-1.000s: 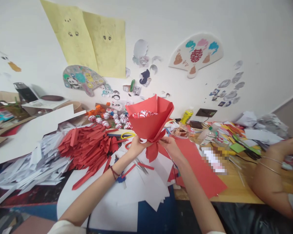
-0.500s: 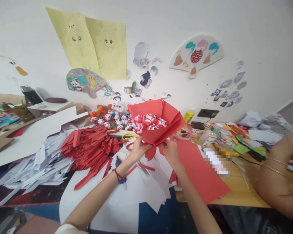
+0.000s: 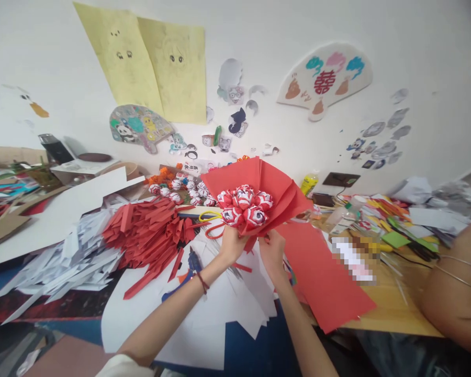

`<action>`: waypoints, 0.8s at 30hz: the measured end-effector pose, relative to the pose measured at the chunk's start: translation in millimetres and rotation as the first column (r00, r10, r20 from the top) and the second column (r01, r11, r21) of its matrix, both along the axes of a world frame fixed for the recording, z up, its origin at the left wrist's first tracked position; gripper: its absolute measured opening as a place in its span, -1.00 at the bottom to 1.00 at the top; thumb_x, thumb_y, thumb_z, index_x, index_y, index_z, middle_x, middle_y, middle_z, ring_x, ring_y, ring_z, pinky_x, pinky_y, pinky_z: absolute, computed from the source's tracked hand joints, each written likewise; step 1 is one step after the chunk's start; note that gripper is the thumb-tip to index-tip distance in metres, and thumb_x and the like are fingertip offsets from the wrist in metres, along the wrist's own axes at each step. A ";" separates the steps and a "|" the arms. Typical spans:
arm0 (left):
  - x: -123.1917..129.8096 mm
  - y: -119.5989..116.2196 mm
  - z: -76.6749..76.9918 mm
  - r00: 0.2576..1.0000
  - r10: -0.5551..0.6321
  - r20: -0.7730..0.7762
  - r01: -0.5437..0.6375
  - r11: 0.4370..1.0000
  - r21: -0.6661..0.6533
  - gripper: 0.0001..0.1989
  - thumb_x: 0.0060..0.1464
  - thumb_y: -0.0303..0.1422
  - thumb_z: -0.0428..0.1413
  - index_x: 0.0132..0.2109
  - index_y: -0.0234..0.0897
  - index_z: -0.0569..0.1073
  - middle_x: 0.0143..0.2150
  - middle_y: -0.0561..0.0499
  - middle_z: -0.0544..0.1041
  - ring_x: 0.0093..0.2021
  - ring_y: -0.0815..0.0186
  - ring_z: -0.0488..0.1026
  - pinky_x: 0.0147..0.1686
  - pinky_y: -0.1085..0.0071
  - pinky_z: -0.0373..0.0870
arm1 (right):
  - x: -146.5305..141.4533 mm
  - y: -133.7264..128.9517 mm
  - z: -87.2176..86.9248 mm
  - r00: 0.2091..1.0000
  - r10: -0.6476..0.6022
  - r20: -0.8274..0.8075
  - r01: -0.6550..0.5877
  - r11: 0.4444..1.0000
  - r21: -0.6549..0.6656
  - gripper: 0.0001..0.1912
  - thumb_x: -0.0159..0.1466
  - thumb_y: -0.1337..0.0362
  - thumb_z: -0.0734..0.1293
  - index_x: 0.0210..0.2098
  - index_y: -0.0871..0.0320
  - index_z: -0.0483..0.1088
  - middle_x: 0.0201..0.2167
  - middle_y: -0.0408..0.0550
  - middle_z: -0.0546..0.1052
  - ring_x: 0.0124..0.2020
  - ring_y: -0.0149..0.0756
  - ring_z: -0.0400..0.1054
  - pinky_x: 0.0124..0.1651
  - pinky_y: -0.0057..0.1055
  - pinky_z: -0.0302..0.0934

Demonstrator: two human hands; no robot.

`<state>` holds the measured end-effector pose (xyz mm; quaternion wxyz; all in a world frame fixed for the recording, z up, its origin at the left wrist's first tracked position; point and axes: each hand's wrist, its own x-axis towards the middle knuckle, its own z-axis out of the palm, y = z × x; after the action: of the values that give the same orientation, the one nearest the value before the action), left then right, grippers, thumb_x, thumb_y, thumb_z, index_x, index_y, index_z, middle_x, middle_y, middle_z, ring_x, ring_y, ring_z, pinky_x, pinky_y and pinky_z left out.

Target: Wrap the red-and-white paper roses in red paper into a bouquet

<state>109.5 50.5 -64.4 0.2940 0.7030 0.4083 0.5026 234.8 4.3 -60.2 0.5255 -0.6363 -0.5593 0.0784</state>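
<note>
A bouquet of several red-and-white paper flowers (image 3: 244, 198) sits in a red paper wrapping (image 3: 278, 183) at the centre. My left hand (image 3: 233, 245) is closed on the lower left of the bouquet, its fingertips partly hidden by the paper. On the lower right side, my right hand (image 3: 272, 250) pinches the base of the red wrapping. White sheets (image 3: 204, 324) lie beneath my hands, and a blue glue gun (image 3: 194, 262) rests beside my left wrist.
Heaps of red strips (image 3: 149, 235) and white strips (image 3: 74, 256) lie left. A flat red sheet (image 3: 325, 283) is on the right. Yellow-handled scissors (image 3: 210, 215) are behind my left hand. Another person's arm (image 3: 453, 288) reaches in at the far right.
The bouquet has tilted towards me, and its front wrapping is lower, so the flowers show more fully. Both hands remain at its base. The camera view has shifted slightly.
</note>
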 end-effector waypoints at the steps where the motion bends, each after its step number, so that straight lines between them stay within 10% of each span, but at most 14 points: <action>1: 1.0 -1.1 0.9 1.000 0.015 -0.014 -0.016 1.000 -0.003 -0.87 0.06 -0.43 0.15 -0.20 -0.25 0.53 -0.23 -0.05 0.61 -0.17 0.16 0.52 -0.06 0.22 0.45 | -0.6 -1.2 -1.8 1.000 0.011 0.007 -0.011 1.000 0.004 -0.78 0.24 0.29 0.18 -0.43 0.20 0.42 -0.50 -0.04 0.48 -0.47 -0.31 0.26 -0.38 -0.41 0.07; 13: 7.9 -4.0 6.1 0.947 0.142 -0.288 -0.152 0.988 -0.011 -0.71 -0.03 -0.59 0.07 -0.11 -0.31 0.38 -0.14 -0.22 0.48 -0.09 0.01 0.45 -0.08 0.08 0.39 | -10.5 -7.8 -6.9 0.968 0.227 -0.104 -0.235 0.969 -0.071 -0.63 0.33 0.07 0.22 -0.01 0.15 0.43 -0.08 0.12 0.48 -0.22 -0.18 0.39 -0.19 -0.30 0.30; 24: -20.3 22.8 12.4 0.934 0.010 -0.358 0.033 0.993 0.114 -0.65 0.08 -0.39 0.19 0.04 -0.25 0.42 0.11 -0.20 0.45 0.15 -0.01 0.34 0.14 0.04 0.28 | 23.6 22.7 -25.9 0.955 0.143 -0.259 -0.181 0.975 -0.127 -0.56 0.18 -0.08 0.37 -0.25 0.22 0.47 -0.60 -0.18 0.37 -0.56 -0.37 0.22 -0.46 -0.43 0.10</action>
<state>89.2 73.3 -52.0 0.1756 0.8012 0.4204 0.3879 258.4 27.0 -86.2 0.5340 -0.6109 -0.5322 0.2419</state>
